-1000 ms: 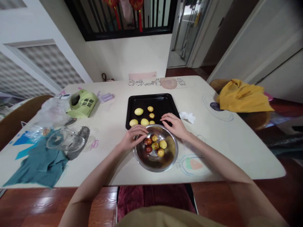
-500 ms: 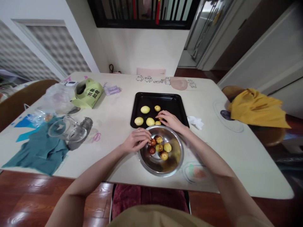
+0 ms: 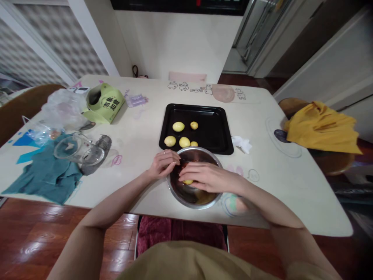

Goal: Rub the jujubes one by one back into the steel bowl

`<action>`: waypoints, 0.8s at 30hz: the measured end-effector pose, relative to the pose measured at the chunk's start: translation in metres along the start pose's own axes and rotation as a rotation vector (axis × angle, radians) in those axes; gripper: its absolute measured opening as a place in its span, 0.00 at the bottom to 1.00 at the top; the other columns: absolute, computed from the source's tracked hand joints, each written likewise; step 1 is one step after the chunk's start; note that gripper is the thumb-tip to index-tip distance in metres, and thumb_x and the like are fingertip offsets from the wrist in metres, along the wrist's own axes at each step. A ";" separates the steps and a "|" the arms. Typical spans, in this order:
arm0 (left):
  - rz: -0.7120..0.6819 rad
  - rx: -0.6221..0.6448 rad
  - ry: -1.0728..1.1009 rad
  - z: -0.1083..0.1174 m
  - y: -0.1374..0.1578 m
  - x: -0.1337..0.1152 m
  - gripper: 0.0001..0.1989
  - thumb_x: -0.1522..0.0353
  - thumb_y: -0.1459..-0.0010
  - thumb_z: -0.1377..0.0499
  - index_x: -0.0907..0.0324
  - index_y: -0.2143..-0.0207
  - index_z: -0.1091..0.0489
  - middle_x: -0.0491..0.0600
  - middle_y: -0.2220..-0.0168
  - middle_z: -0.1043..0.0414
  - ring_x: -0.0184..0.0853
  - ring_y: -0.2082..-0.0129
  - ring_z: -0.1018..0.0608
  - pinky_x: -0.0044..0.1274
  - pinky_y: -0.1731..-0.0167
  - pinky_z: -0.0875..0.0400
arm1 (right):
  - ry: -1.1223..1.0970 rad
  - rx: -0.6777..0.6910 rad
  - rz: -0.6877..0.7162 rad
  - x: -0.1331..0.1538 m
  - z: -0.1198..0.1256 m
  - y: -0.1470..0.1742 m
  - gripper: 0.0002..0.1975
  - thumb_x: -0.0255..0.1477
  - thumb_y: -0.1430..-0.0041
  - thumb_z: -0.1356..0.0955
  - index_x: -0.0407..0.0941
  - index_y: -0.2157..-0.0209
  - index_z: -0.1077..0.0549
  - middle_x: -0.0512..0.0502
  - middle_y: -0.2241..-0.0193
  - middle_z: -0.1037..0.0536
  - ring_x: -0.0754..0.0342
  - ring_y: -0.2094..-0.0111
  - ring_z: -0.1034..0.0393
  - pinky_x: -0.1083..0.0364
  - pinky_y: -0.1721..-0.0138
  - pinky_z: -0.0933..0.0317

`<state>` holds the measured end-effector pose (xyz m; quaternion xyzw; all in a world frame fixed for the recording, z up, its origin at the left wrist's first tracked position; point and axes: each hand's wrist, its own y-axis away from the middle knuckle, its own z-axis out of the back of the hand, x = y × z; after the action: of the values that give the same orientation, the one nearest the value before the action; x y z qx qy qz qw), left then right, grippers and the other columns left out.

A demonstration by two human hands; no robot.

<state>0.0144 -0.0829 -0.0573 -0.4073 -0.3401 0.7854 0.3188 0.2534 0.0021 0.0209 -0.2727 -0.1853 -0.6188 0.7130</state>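
Note:
A shiny metal bowl [image 3: 194, 204] stands near the table's front edge, with dark red and yellow fruit in it, mostly covered by my hand. My right hand [image 3: 206, 177] reaches into the bowl, its fingers curled over a small yellow fruit [image 3: 188, 182]. At the bowl's left rim is my left hand [image 3: 165, 162], wearing a ring, fingers bent against the edge. Just behind lies a black baking tray [image 3: 211, 130]. On its left half are lemons [image 3: 178, 126] and small round yellow fruits [image 3: 194, 125].
A crumpled white tissue [image 3: 242, 144] lies right of the tray. To the left are a glass pitcher [image 3: 87, 149], a teal cloth [image 3: 46, 173], a green carton [image 3: 106, 103] and clear plastic bags [image 3: 64, 107]. A yellow cloth [image 3: 322, 128] hangs over a chair at the right.
My right hand has moved from the tray back into the bowl, and the fruit under its fingertips has left the tray. My left hand has drawn back slightly to the rim.

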 end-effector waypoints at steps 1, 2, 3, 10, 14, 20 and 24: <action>0.001 -0.011 -0.004 0.000 0.001 0.001 0.13 0.72 0.26 0.47 0.61 0.60 0.23 0.53 0.67 0.19 0.39 0.60 0.15 0.31 0.58 0.19 | 0.003 0.047 0.007 0.000 -0.006 -0.002 0.14 0.24 0.27 0.34 0.44 0.44 0.22 0.41 0.45 0.18 0.48 0.42 0.26 0.47 0.37 0.32; 0.003 -0.015 -0.009 0.000 0.001 0.001 0.13 0.72 0.26 0.47 0.61 0.60 0.23 0.53 0.66 0.18 0.39 0.60 0.15 0.31 0.57 0.19 | 0.010 0.084 0.012 0.000 -0.011 -0.004 0.14 0.24 0.27 0.33 0.43 0.45 0.22 0.40 0.46 0.18 0.48 0.42 0.26 0.47 0.36 0.33; 0.006 -0.013 -0.012 0.000 0.002 0.002 0.14 0.72 0.26 0.48 0.61 0.60 0.22 0.53 0.66 0.18 0.39 0.60 0.15 0.32 0.57 0.19 | 0.020 0.112 0.015 -0.001 -0.015 -0.006 0.13 0.23 0.28 0.32 0.42 0.45 0.22 0.40 0.46 0.18 0.48 0.43 0.26 0.48 0.36 0.33; -0.001 0.003 0.002 0.000 0.002 0.003 0.15 0.72 0.26 0.49 0.61 0.60 0.23 0.54 0.66 0.19 0.40 0.59 0.16 0.32 0.58 0.19 | 0.129 0.177 -0.005 -0.001 -0.029 -0.011 0.11 0.21 0.31 0.30 0.43 0.49 0.21 0.42 0.51 0.17 0.48 0.47 0.24 0.48 0.36 0.36; -0.008 0.011 0.004 -0.001 0.001 0.002 0.15 0.72 0.26 0.49 0.60 0.60 0.23 0.53 0.67 0.19 0.40 0.60 0.16 0.32 0.57 0.19 | 0.155 0.171 0.001 0.002 -0.031 -0.011 0.12 0.21 0.30 0.32 0.42 0.49 0.21 0.40 0.50 0.16 0.48 0.46 0.24 0.48 0.37 0.36; -0.014 0.025 -0.007 -0.001 -0.001 -0.001 0.14 0.72 0.26 0.49 0.61 0.60 0.24 0.54 0.67 0.19 0.39 0.60 0.16 0.31 0.58 0.20 | 0.078 0.095 -0.025 -0.012 -0.003 -0.006 0.13 0.27 0.30 0.29 0.45 0.46 0.21 0.41 0.49 0.17 0.46 0.44 0.25 0.45 0.38 0.35; -0.020 0.033 -0.003 -0.001 -0.002 -0.002 0.14 0.72 0.26 0.49 0.61 0.60 0.24 0.54 0.66 0.19 0.39 0.60 0.15 0.31 0.58 0.19 | 0.116 -0.250 -0.115 -0.053 0.029 0.004 0.12 0.35 0.25 0.33 0.47 0.50 0.19 0.41 0.53 0.16 0.45 0.50 0.23 0.42 0.44 0.31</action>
<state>0.0163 -0.0829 -0.0552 -0.3975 -0.3317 0.7881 0.3329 0.2503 0.0619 0.0111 -0.3119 -0.0807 -0.6917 0.6463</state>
